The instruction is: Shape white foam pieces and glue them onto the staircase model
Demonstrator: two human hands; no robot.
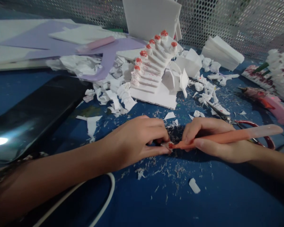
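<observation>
My left hand (pixel 137 138) rests on the blue table with its fingers curled, pinching a tiny white piece with a red tip (pixel 167 145). My right hand (pixel 210 138) is closed round a long orange-pink craft knife (pixel 227 137), whose tip touches that small piece. White shavings (pixel 161 164) lie scattered around both hands. Behind them stands a white foam staircase model (pixel 151 74) with red-topped white knobs along its steps.
Red-handled scissors (pixel 236 123) lie just behind my right hand. A pink glue gun (pixel 269 102) and a white spiky model (pixel 280 74) sit at the right. Crumpled paper scraps (pixel 109 91), purple sheets (pixel 61 41), a black sheet (pixel 33 116) and a white cable (pixel 104 201) lie left.
</observation>
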